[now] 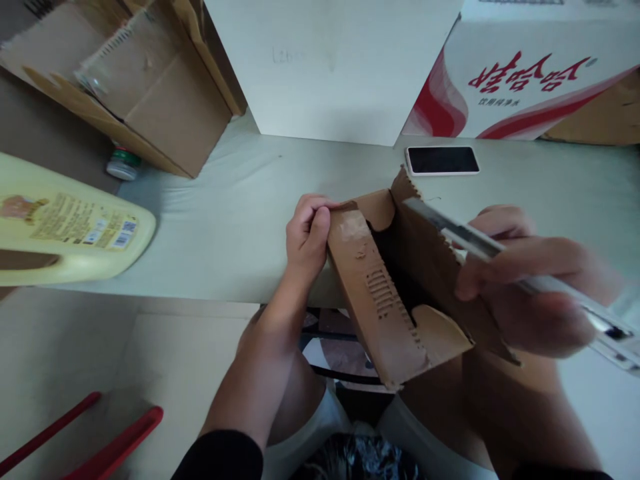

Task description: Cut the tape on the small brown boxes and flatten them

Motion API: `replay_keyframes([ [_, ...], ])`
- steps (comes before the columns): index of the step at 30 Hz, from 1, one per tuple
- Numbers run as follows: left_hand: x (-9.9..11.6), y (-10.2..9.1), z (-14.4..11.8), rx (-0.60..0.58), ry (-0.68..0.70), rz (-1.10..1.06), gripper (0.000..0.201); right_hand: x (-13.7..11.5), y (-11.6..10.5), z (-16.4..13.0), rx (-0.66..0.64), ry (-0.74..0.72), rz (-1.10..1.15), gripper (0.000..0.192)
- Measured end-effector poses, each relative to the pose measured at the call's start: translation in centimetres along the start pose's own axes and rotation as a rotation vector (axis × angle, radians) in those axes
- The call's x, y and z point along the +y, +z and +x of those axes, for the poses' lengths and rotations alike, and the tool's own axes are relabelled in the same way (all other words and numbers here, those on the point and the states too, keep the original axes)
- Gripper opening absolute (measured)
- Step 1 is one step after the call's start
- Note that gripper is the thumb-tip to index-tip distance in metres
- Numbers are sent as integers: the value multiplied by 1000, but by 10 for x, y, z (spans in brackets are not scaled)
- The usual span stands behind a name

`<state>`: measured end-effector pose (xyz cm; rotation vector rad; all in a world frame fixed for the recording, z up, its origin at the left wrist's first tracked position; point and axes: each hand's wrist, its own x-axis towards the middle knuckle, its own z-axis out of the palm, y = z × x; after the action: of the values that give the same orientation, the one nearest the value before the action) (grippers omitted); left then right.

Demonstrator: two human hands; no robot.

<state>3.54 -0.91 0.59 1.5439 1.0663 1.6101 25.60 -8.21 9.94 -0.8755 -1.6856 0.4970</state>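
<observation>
A small brown cardboard box [373, 287], its top open and its edges torn, is tilted at the front edge of the table. My left hand [309, 230] grips the box's far left corner, thumb on the outside. In my right hand [535, 280] is a utility knife [480, 243], held across the fingers with its blade end over the box's raised right flap [445, 267]. The right hand is a little blurred. Whether the blade touches the cardboard I cannot tell. The inside of the box is dark.
A phone [443, 160] lies beyond the box. Behind stand a white box [335, 80], a red-and-white carton [505, 87] and brown cartons [175, 100]. At left are a yellow jug [100, 233], a green-capped bottle [123, 163] and red handles [120, 443] low down.
</observation>
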Motion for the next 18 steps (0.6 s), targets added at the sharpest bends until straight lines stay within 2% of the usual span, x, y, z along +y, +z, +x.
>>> replay_keyframes([
  [2,1,0,0,0,-33,15,42,8,2,1,180,-27,87,32],
  [6,2,1,1,28,-119,-10,46,37,-5,1,297,14,211,33],
  [9,3,1,3,62,-170,-23,47,61,-9,-9,419,106,213,38],
  [12,4,2,4,90,-171,-15,44,72,-7,-27,413,260,121,40],
  [15,3,2,3,99,-157,-5,45,70,0,-45,377,361,125,34],
  [18,3,1,2,97,-153,13,49,68,2,-53,457,398,167,23],
])
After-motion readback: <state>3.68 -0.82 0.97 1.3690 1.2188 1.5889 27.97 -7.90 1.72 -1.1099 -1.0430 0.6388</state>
